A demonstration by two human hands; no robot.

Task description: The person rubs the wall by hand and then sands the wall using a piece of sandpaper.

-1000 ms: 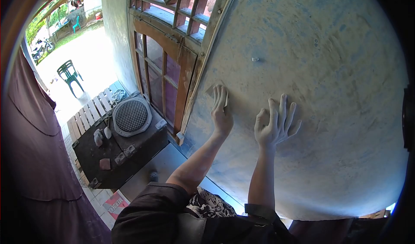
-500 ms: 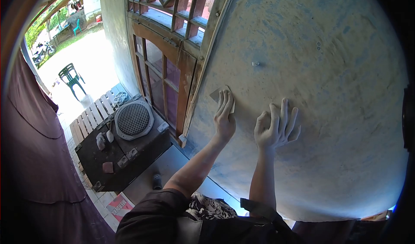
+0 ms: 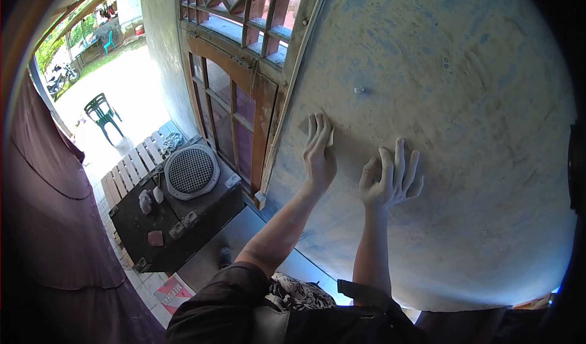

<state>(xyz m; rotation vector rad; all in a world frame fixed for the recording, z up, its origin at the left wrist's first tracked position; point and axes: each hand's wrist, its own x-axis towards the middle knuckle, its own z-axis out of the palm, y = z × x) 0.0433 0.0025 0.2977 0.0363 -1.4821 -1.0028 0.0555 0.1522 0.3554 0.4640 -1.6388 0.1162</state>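
Pressing a small tan sheet of sandpaper flat against a pale, blue-streaked plastered wall, both hands work side by side.

The left hand lies on the sheet with fingers straight, pinning it just right of the brown wooden window frame; the right hand rests open on bare wall nearby, fingers spread. Far left, a round grey speaker grille sits on a dark trunk, with a green plastic chair beyond.

A pale, blue-streaked wall meets a wooden window frame; below stands a dark speaker box, with a green chair in sunlight.
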